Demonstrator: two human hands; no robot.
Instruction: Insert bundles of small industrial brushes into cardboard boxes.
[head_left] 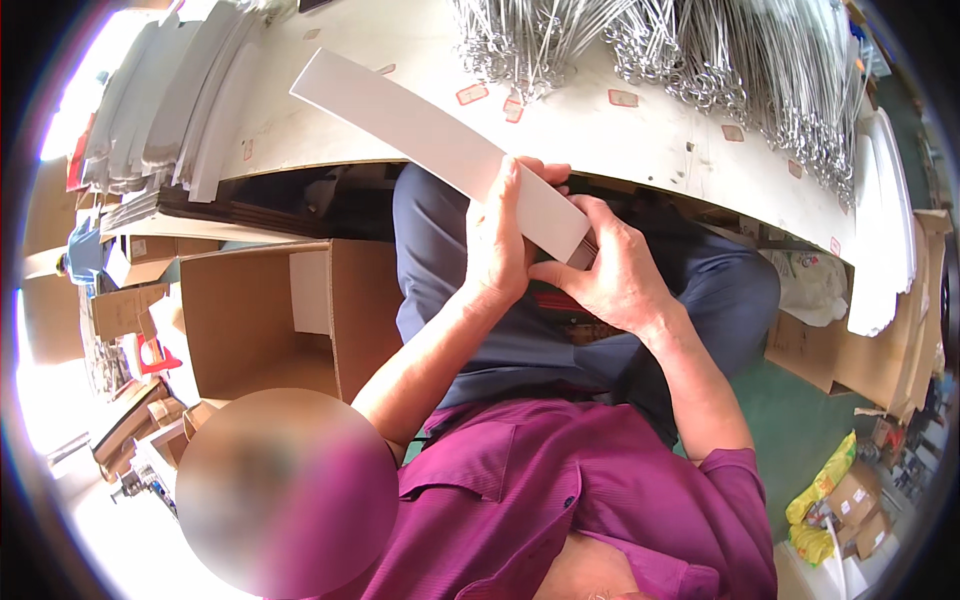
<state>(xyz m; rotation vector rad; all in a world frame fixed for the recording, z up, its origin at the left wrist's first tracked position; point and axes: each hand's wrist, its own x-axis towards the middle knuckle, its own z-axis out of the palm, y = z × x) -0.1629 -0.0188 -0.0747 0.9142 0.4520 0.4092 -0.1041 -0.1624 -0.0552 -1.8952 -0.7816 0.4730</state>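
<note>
A long, narrow white box (410,125) slants across my lap, its far end up over the worktable and its near end between my hands. My left hand (497,240) is closed around the lower part of the box, with the thumb lying along its top face. At the near end, my right hand (625,275) has its fingers and thumb curled about the end of the box. A small reddish-brown strip shows there beside the right fingers; what it is I cannot make out.
Bunches of metal wire rods with looped ends (690,75) lie along the far side of the white worktable (330,125). Flat white boxes (180,90) are stacked at the left, more white pieces (882,230) at the right. An open cardboard box (255,320) stands left of my legs.
</note>
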